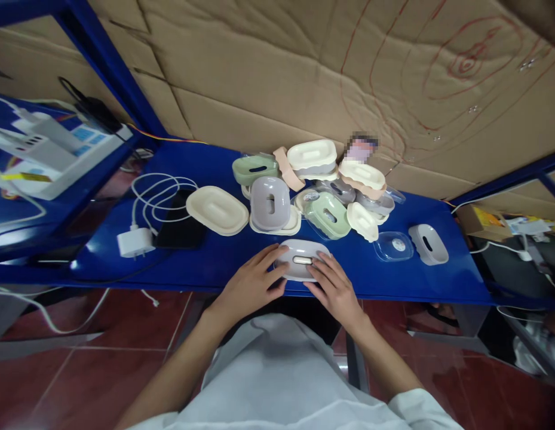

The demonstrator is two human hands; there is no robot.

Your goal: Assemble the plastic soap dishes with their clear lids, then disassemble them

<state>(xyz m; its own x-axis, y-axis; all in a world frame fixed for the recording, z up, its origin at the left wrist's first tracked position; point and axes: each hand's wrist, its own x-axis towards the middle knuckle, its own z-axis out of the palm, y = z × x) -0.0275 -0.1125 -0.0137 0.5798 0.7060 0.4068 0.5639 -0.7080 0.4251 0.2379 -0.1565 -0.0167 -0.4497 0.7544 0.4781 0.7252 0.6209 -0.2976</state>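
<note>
A grey soap dish with an oblong slot in its middle is at the front edge of the blue table. My left hand grips its left end, fingers on top and thumb at the near side. At the right end, my right hand holds it in the same way. Something whitish shows through the slot. Just behind stand another grey soap dish, a green one and a cream oval tray. To the right lie a clear plastic lid and a grey dish.
More cream, green and peach dish parts are heaped at the back against a cardboard wall. On the left, a white charger with a coiled cable lies beside a flat black object. A blurred-out item leans behind the heap.
</note>
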